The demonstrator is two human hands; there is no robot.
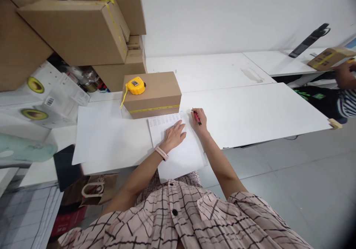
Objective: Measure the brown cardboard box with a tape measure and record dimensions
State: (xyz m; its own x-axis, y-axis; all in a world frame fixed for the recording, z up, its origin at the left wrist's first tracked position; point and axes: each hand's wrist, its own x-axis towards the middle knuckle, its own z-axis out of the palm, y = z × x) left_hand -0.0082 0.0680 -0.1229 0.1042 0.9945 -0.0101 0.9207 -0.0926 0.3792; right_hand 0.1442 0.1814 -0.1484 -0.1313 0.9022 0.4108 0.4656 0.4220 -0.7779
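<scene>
My left hand [173,135] lies flat with fingers outstretched on a white sheet of paper [178,163]. Rows of small writing fill the sheet's top edge, too small to read. In my right hand [200,122] is a red and black pen [197,117], gripped at the sheet's upper right edge; its tip is hard to see. Just beyond the paper sits a closed cardboard box [158,97] with yellow tape along its front. On top of that box rests a yellow tape measure [136,85], its strap hanging over the box's left side.
Large cardboard boxes [80,33] are stacked at the back left. Blank paper [94,130] and a dark flat object [67,167] lie on the left. At the far right are a black bottle [308,41], a taped box [330,58] and another person's hand [345,74].
</scene>
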